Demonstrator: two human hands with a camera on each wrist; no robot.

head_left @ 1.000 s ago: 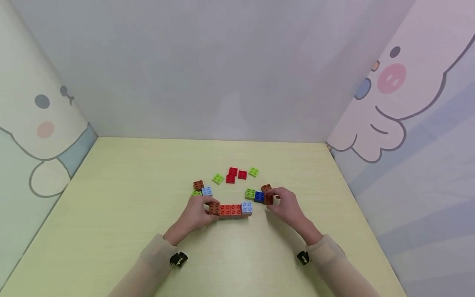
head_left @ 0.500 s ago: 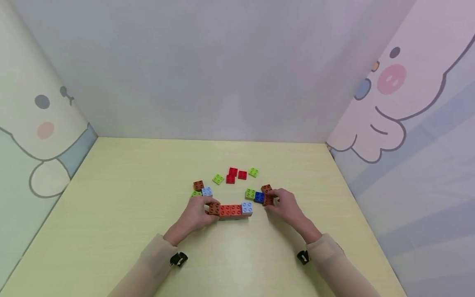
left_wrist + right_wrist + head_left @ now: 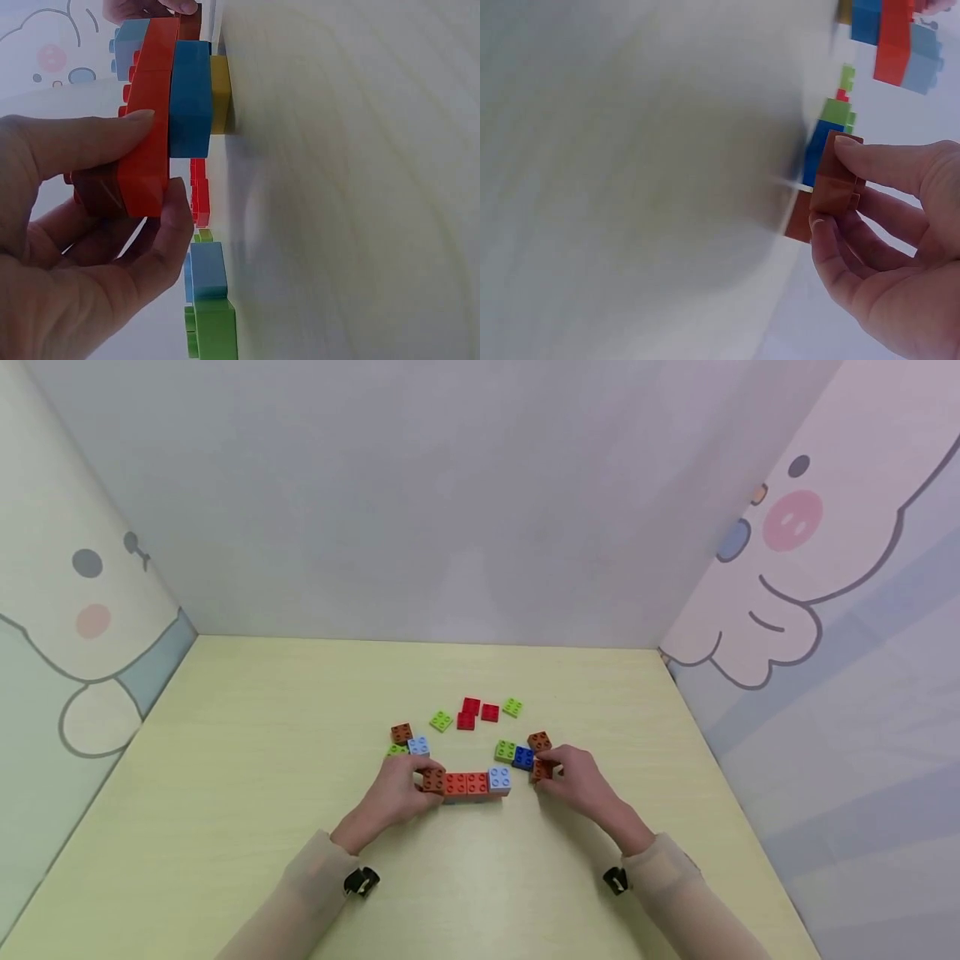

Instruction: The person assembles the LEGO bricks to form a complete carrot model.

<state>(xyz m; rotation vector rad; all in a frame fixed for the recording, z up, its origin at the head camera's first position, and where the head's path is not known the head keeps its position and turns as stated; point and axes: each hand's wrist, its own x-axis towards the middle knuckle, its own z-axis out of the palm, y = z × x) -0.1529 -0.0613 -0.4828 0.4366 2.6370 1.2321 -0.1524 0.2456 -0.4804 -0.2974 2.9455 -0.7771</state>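
Observation:
My left hand (image 3: 395,789) grips the left end of a built row of toy bricks. The row has red bricks (image 3: 466,784) in its main layer, a brown brick (image 3: 99,191) on top at the held end and a light blue one (image 3: 498,779) at the other. Beneath the red sit a blue brick (image 3: 190,101) and a yellow brick (image 3: 220,94). With thumb and fingers, my right hand (image 3: 576,779) pinches a brown brick (image 3: 834,176), its studs facing the palm. That brick overlaps a dark blue brick (image 3: 523,757) and another brown brick (image 3: 798,217) in the right wrist view.
A light green brick (image 3: 506,750) adjoins the dark blue one. Behind the left hand lie a brown brick (image 3: 401,733), a light blue brick (image 3: 418,747) and a green brick (image 3: 397,750). Flat red pieces (image 3: 471,706) and green pieces (image 3: 441,721) lie farther back on the table (image 3: 300,693).
My right hand has drawn the pinched brown brick slightly toward me, away from the brown brick behind it. The left hand and the brick row stay where they were.

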